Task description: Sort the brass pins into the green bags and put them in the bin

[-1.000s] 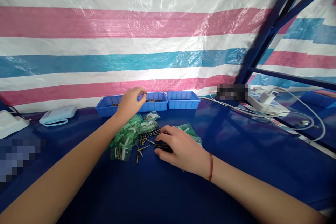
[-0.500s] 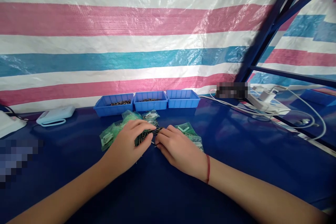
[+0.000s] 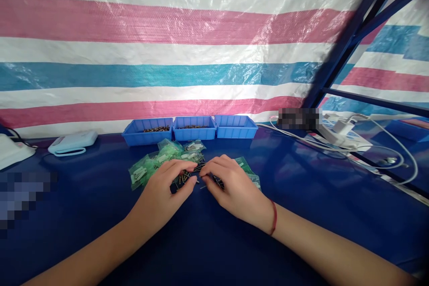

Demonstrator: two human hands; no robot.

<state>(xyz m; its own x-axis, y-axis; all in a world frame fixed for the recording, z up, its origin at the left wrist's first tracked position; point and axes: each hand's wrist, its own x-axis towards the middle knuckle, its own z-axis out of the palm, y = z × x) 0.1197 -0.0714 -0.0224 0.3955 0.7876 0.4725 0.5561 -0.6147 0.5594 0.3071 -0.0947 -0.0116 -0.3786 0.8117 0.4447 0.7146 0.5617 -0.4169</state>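
Observation:
A loose pile of thin dark and brass-coloured screw-like pieces [image 3: 183, 178] lies on the blue table in front of me. My left hand [image 3: 169, 183] curves round its left side, thumb and fingers apart, nothing held between them. From the right, my right hand [image 3: 228, 181] arches over more of the pieces, its thumb spread a little from its fingers. The fingertips of both hands come close to each other without meeting. Behind my left hand are green and clear plastic bags [image 3: 147, 167] with pale parts inside. Another green bag [image 3: 241, 163] is partly covered by my right hand.
Along the back stand three blue bins; the left bin [image 3: 147, 132] and middle bin [image 3: 194, 128] hold small brownish pieces. The right bin [image 3: 236, 127] shows none. A light blue device [image 3: 73, 142] lies at left. White cables [image 3: 301, 136] and a power strip [image 3: 342, 132] are at right.
My left thumb and fingers are at much the same spread. My right hand's thumb and fingers have parted, and the hand has shifted slightly right. The view has turned a little.

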